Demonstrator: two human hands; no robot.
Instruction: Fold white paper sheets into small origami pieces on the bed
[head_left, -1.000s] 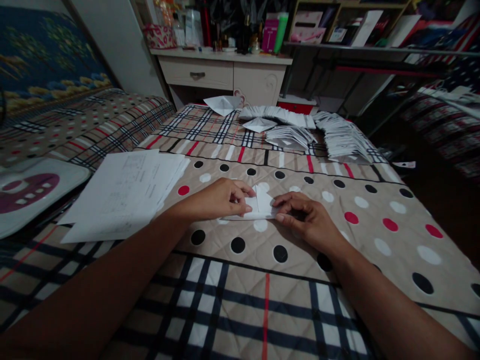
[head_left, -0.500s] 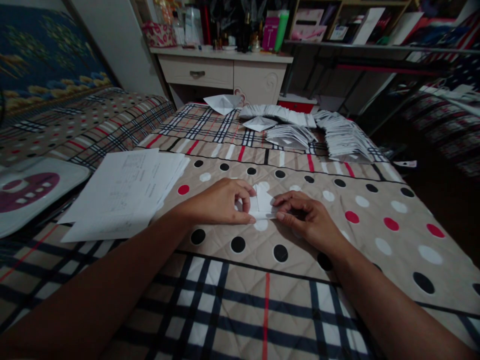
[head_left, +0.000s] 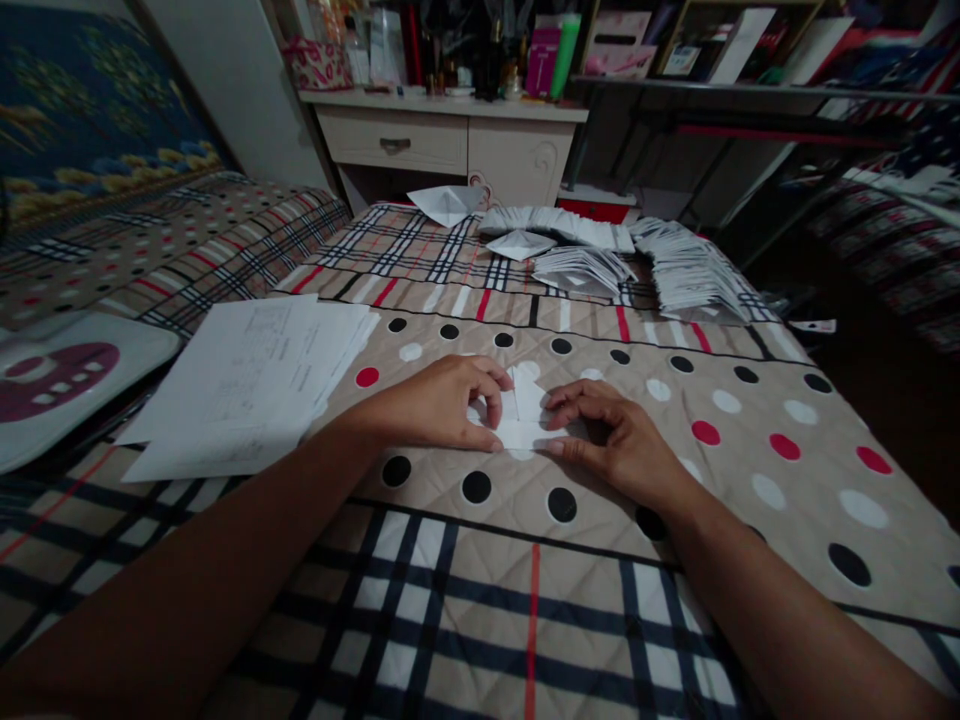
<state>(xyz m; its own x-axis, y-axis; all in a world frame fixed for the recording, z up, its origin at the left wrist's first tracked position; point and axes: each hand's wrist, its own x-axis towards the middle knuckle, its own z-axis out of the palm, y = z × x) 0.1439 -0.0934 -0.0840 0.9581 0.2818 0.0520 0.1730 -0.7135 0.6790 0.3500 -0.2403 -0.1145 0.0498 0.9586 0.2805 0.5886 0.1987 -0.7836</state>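
A small folded sheet of white paper (head_left: 529,402) lies on the dotted bedspread between my hands. My left hand (head_left: 454,400) grips its left side, thumb at the lower edge and curled fingers on the upper part. On the right side, my right hand (head_left: 611,428) holds the paper, with the thumb along the bottom strip and the fingers above. The upper part of the paper comes to a point, with a straight seam down its middle. A flat strip runs across the bottom. My fingers cover both ends of the paper.
Left of my hands lies a stack of printed sheets (head_left: 247,370), beside a white board with a purple oval (head_left: 60,378). Farther back are folded paper pieces (head_left: 519,245) and rows of stacked folded papers (head_left: 694,275). A white dresser (head_left: 390,140) stands beyond the bed.
The paper's bottom strip now lies flatter and shows wider. My right thumb has moved down and left along it, while my left hand has hardly moved.
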